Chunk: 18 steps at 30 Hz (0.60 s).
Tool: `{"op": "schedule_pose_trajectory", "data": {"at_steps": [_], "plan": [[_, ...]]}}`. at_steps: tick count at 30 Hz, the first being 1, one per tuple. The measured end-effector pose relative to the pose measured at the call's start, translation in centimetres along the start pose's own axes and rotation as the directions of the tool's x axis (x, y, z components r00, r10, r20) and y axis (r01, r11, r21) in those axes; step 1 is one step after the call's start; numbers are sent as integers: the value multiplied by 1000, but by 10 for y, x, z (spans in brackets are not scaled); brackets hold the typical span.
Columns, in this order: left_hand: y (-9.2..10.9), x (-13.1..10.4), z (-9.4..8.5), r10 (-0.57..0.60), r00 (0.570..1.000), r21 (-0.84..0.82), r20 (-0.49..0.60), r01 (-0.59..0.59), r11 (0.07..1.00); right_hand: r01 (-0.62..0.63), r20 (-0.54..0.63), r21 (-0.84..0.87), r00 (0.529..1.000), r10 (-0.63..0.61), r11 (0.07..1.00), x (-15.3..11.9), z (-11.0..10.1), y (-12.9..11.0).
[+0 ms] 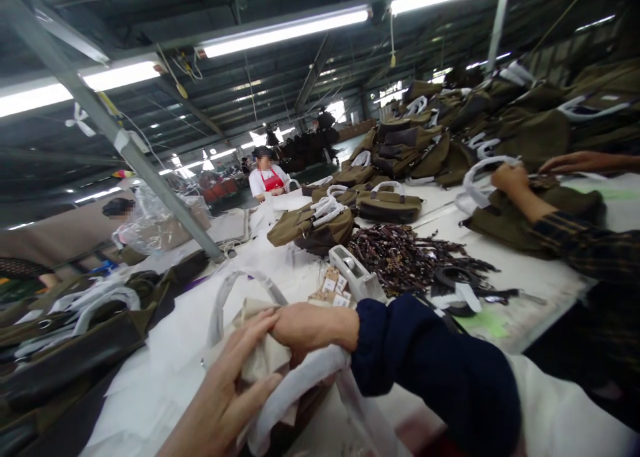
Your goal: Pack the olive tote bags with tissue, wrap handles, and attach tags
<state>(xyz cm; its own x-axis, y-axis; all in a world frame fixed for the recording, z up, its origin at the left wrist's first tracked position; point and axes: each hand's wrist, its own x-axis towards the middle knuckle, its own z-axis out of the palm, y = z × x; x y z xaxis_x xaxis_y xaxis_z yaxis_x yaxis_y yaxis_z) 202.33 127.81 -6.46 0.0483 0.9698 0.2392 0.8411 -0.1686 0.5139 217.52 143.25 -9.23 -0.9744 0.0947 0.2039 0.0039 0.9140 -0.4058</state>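
Directly before me is a handbag (285, 417) with pale cream lining (273, 355) bulging from its mouth. White wrapping covers its two handles (313, 370); one arches behind my hands, the other in front. My left hand (240, 370) lies against the lining at the bag's left side, its fingers stretched and its thumb apart. From the right, my right hand (310, 327) reaches into the mouth, under a dark blue sleeve. The fingers of that hand are hidden behind my left fingers and the lining.
Beyond the bag lie a tape dispenser (355, 273), small tags (333, 287) and a heap of dark brown straps (405, 257). Olive bags (440, 143) pile up behind. At right, another person's hands (515, 177) touch an olive bag (530, 220). A metal post (145, 163) slants at left.
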Motion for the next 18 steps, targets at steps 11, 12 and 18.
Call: {"op": "schedule_pose_trajectory", "data": {"at_steps": [11,12,18], "plan": [[-16,13,22,163,960,494,226,-257,831,-357,-156,608,822,548,709,-97,35,62],[-13,14,21,198,953,534,229,-293,793,-337,-153,648,821,550,683,-94,41,62],[9,18,21,314,912,587,265,-411,698,-54,-175,897,868,465,439,-97,58,59]]}}
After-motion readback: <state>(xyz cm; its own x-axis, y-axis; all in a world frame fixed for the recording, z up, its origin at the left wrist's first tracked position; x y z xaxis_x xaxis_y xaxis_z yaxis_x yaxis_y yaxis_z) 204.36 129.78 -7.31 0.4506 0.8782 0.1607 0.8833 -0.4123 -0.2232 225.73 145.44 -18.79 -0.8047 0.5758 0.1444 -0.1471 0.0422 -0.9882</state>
